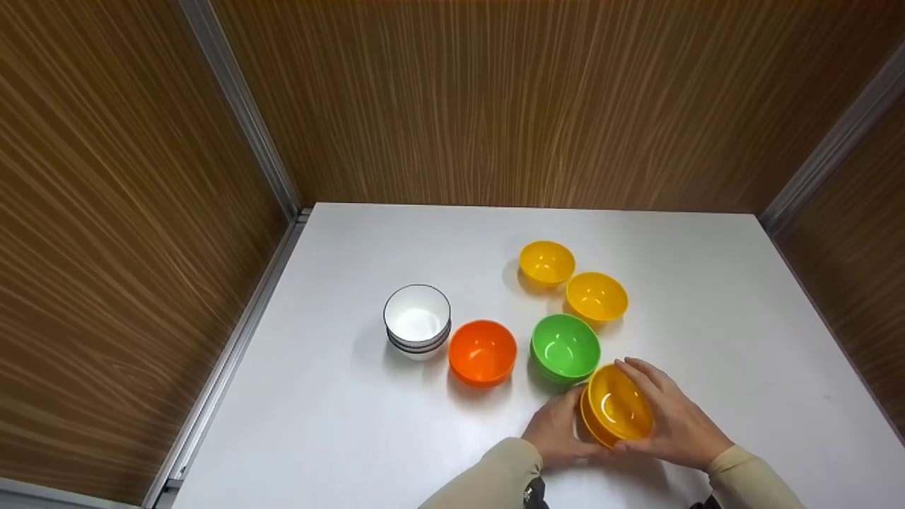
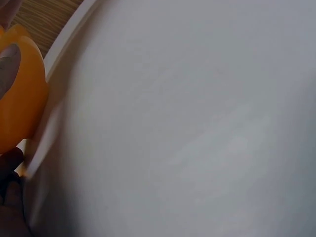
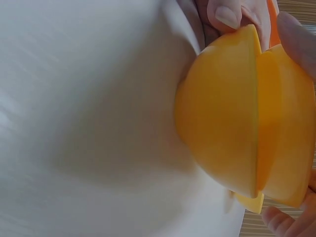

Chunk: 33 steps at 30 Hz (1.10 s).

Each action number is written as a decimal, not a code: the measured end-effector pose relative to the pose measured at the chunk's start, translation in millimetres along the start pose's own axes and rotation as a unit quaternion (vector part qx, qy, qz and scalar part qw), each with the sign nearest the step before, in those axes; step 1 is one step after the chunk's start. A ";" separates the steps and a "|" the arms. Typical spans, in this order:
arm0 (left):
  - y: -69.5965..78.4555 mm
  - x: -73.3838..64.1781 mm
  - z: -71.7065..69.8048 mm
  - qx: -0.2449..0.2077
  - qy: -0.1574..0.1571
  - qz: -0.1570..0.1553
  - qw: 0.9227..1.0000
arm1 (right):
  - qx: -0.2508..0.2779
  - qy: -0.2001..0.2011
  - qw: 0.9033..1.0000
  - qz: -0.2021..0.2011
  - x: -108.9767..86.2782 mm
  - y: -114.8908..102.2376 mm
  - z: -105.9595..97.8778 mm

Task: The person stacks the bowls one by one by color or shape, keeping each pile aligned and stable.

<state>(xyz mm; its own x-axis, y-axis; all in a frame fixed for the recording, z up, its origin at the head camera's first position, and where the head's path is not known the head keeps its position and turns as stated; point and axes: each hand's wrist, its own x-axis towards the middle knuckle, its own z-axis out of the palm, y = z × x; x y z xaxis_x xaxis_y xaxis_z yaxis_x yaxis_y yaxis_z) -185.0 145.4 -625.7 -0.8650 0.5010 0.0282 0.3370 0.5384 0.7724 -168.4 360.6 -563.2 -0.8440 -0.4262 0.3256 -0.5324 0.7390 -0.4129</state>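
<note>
Near the front right of the table, my right hand (image 1: 682, 424) holds a yellow bowl (image 1: 622, 403) by its rim, thumb on the near side and fingers on the far side. This bowl sits tilted, partly inside a lower yellow bowl (image 3: 217, 113), and a gap shows between their rims in the right wrist view. My left hand (image 1: 557, 433) grips the lower bowl from its left side. A green bowl (image 1: 565, 348) stands just beyond the two bowls. In the left wrist view, only part of a yellow bowl (image 2: 24, 94) shows at the left edge.
An orange bowl (image 1: 483, 353) stands left of the green one. Farther left is a stack of white bowls with dark rims (image 1: 417, 316). Two yellow bowls (image 1: 547, 263) stand toward the back of the white table (image 1: 318, 396). Wood-grain panels (image 1: 495, 106) enclose the table.
</note>
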 end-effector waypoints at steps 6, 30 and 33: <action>-4.3 0.7 1.1 0.006 -0.002 0.003 1.000 | -0.012 0.015 1.000 -0.017 -0.9 0.5 6.7; -1.6 2.5 -3.4 -0.005 0.004 0.006 1.000 | -0.008 0.001 1.000 -0.018 -4.0 5.4 14.4; -1.7 0.9 -1.1 0.003 0.002 0.001 1.000 | -0.007 0.001 1.000 -0.021 -6.1 4.0 14.0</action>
<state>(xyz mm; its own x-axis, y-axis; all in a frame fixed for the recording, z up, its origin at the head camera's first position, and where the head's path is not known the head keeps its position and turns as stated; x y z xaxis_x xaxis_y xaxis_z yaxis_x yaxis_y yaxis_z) -186.7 144.2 -626.3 -0.8658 0.4993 0.0326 0.3415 0.5420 0.7679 -166.3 358.8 -578.7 -0.8207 -0.4558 0.3444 -0.5665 0.7272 -0.3875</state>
